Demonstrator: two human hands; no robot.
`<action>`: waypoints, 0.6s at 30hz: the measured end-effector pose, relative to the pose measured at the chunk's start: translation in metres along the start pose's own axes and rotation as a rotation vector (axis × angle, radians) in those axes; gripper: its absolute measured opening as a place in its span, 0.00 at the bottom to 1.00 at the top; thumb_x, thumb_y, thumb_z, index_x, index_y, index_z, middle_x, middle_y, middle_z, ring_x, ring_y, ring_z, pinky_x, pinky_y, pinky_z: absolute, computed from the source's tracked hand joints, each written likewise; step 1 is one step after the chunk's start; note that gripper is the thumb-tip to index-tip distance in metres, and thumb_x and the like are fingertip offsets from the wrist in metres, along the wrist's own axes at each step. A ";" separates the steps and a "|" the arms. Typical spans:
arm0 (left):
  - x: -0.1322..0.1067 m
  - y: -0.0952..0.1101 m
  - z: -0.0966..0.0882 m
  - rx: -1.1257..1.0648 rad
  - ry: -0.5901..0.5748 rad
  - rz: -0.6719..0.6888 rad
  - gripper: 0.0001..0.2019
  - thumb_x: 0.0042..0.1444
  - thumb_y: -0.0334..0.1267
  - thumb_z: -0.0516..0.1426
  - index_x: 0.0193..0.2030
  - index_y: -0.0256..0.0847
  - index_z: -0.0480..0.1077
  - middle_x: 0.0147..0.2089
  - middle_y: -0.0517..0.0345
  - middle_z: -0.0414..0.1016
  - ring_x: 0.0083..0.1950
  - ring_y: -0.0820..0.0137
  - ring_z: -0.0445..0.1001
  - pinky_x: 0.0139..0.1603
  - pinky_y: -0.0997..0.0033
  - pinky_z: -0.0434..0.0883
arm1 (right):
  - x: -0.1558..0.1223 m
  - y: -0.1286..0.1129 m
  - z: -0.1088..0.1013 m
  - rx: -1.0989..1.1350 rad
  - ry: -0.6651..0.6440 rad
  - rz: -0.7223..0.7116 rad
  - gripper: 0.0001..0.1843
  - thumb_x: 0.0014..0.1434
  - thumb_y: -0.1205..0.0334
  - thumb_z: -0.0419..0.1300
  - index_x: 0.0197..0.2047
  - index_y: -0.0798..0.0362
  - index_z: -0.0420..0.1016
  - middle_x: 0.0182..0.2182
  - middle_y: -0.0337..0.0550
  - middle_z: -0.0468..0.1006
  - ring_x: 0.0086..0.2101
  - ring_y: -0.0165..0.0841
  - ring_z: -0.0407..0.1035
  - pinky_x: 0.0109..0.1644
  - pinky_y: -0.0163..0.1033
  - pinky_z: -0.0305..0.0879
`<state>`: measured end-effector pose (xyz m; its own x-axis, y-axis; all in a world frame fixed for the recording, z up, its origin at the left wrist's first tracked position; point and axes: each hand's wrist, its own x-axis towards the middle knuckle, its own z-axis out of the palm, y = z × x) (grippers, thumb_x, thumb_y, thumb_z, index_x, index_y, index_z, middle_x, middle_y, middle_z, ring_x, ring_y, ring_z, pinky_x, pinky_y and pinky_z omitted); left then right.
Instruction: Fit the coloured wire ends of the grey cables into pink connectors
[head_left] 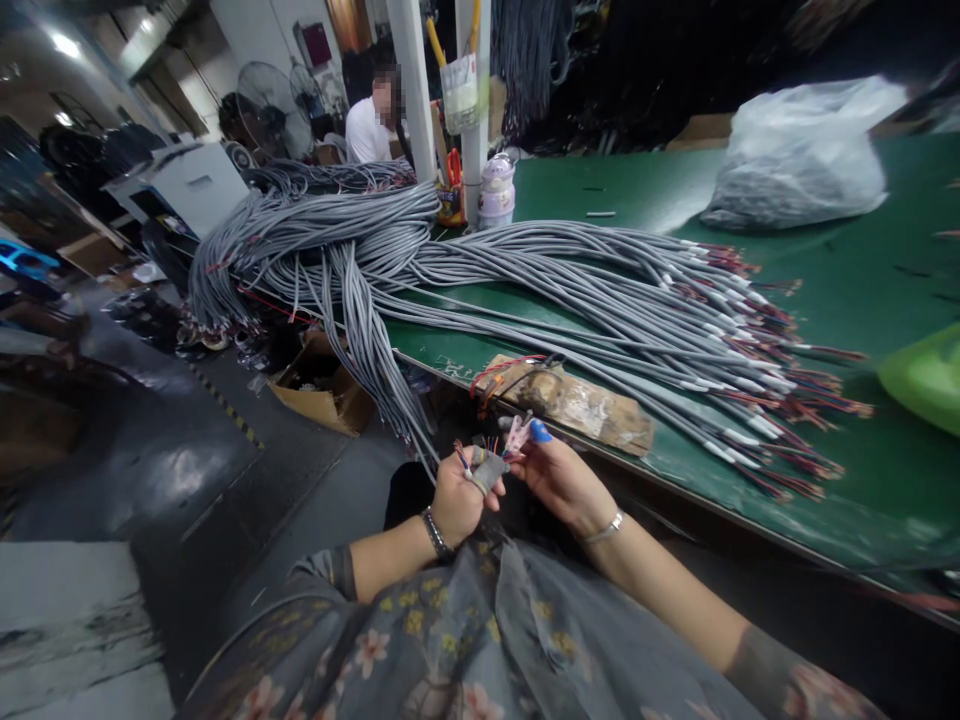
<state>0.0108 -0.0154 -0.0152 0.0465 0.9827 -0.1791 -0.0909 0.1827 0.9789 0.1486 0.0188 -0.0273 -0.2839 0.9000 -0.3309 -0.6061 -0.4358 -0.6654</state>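
In front of my lap, my left hand [459, 500] is closed around the end of a grey cable, with thin coloured wires [491, 445] fanning out above the fist. Grey tape [489, 470] wraps its thumb. My right hand [566, 482] meets it from the right, its fingertips pinched at those wires. A blue cover [539, 431] sits on one of its fingertips, and pinkish wrapping [517, 436] shows beside that. The exact grip of the right fingertips is partly hidden. Just beyond the hands, a bundle of grey cables [600, 290] lies across the bench with stripped coloured ends.
A taped cardboard piece [585, 400] lies at the edge of the green bench [862, 500]. Further back stand a lilac bottle [496, 190] and a clear plastic bag [806, 155]. An open carton [322, 390] is on the floor. A person [367, 128] sits behind the posts.
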 end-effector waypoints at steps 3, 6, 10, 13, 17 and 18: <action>0.001 -0.001 0.002 0.009 -0.004 -0.008 0.17 0.47 0.52 0.60 0.25 0.38 0.67 0.19 0.62 0.69 0.14 0.80 0.62 0.15 0.79 0.56 | 0.001 0.002 0.000 0.010 -0.006 -0.015 0.16 0.44 0.46 0.69 0.27 0.50 0.78 0.23 0.37 0.75 0.26 0.30 0.66 0.33 0.37 0.64; 0.002 -0.001 0.003 0.029 -0.018 -0.022 0.17 0.47 0.51 0.60 0.24 0.38 0.67 0.19 0.62 0.69 0.14 0.80 0.62 0.15 0.79 0.56 | 0.002 0.003 0.001 0.014 -0.008 -0.035 0.15 0.44 0.48 0.70 0.28 0.51 0.78 0.24 0.38 0.76 0.27 0.32 0.66 0.35 0.40 0.65; 0.001 0.000 0.003 0.062 -0.026 -0.042 0.16 0.47 0.50 0.60 0.23 0.39 0.65 0.18 0.63 0.69 0.14 0.79 0.62 0.15 0.79 0.56 | 0.003 0.004 0.001 0.024 -0.004 -0.050 0.15 0.44 0.49 0.70 0.27 0.51 0.78 0.24 0.38 0.76 0.26 0.31 0.65 0.35 0.40 0.65; 0.000 0.000 0.002 0.066 -0.030 -0.044 0.16 0.47 0.50 0.60 0.23 0.39 0.65 0.18 0.63 0.69 0.14 0.79 0.62 0.15 0.79 0.56 | 0.002 0.004 0.002 0.029 -0.013 -0.046 0.15 0.44 0.48 0.70 0.28 0.51 0.78 0.25 0.38 0.76 0.27 0.32 0.66 0.36 0.40 0.65; -0.001 0.001 0.001 0.068 -0.030 -0.048 0.16 0.47 0.50 0.59 0.22 0.39 0.64 0.18 0.63 0.68 0.14 0.79 0.62 0.15 0.79 0.56 | 0.000 0.003 0.004 0.029 -0.001 -0.030 0.15 0.45 0.48 0.69 0.29 0.50 0.78 0.25 0.38 0.76 0.29 0.33 0.68 0.36 0.40 0.66; -0.001 0.001 0.001 0.070 -0.028 -0.048 0.16 0.47 0.50 0.59 0.23 0.39 0.64 0.18 0.63 0.68 0.14 0.79 0.62 0.15 0.79 0.56 | 0.000 0.002 0.004 0.030 0.012 -0.030 0.14 0.45 0.49 0.70 0.29 0.50 0.78 0.25 0.38 0.76 0.28 0.33 0.68 0.35 0.40 0.66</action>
<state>0.0120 -0.0159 -0.0140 0.0775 0.9714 -0.2244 -0.0182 0.2264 0.9739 0.1440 0.0177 -0.0259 -0.2562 0.9125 -0.3190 -0.6365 -0.4076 -0.6548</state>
